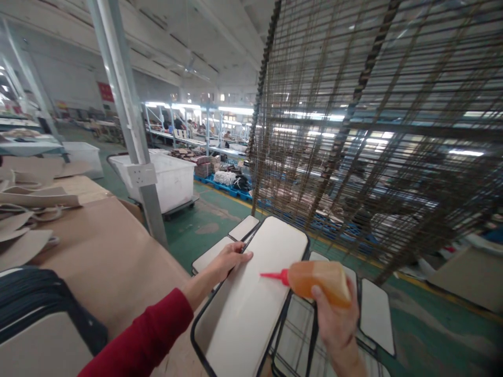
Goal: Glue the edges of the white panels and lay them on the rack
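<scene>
My right hand (338, 317) curled round the bottle (320, 283), its nozzle (275, 276) aimed left over the white panel (251, 309), lengthwise away from me; my left hand (231, 260) pinched the panel's left edge.

From where I stand no word or number can be read; beyond the grey post (132, 131) and just to its left, a red sign (105, 91) hangs on the far wall, too blurred and distant to make out; on the post itself, the white socket plate (142, 175) shows dark slots, any print too small to tell.
</scene>
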A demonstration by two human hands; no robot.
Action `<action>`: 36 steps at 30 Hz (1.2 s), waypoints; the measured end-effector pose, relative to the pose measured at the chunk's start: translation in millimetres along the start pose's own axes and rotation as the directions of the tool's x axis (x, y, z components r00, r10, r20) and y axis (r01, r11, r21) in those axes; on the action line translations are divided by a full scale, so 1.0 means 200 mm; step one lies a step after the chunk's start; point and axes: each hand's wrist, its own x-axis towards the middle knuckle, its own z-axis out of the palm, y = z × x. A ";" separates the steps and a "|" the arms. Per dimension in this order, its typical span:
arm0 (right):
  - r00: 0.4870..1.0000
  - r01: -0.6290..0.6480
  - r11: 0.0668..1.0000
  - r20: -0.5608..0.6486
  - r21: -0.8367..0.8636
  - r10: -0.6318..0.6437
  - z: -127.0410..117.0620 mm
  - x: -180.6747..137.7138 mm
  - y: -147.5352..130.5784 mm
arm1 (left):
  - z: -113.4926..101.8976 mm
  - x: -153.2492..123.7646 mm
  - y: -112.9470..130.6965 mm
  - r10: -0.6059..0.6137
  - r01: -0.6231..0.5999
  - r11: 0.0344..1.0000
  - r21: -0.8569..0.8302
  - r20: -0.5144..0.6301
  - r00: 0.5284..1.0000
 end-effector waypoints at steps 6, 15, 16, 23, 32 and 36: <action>0.996 0.014 0.995 -0.092 0.095 -0.006 0.00 0.23 -0.06 | 0.04 0.00 0.02 -0.016 0.018 0.999 -0.034 0.059 0.998; 0.997 -0.062 0.998 -0.036 0.019 0.063 -0.16 0.05 0.03 | 0.06 0.06 -0.01 -0.026 0.027 0.999 0.046 -0.014 1.000; 0.995 -0.035 0.997 -0.089 0.074 0.042 -0.15 0.11 0.02 | 0.08 0.06 -0.01 -0.036 0.036 0.998 0.046 -0.007 0.999; 0.994 -0.105 0.994 0.008 0.044 0.104 -0.19 0.08 0.07 | 0.17 0.11 -0.05 -0.080 0.080 0.997 -0.013 -0.050 0.996; 0.999 -0.045 0.998 -0.029 0.036 0.046 -0.26 0.22 0.08 | 0.28 0.13 -0.12 -0.088 0.088 0.996 -0.009 -0.017 0.996; 0.974 -0.142 0.989 0.172 -0.034 0.145 -0.29 0.11 0.09 | 0.32 0.15 -0.16 -0.077 0.077 0.997 0.004 -0.042 0.996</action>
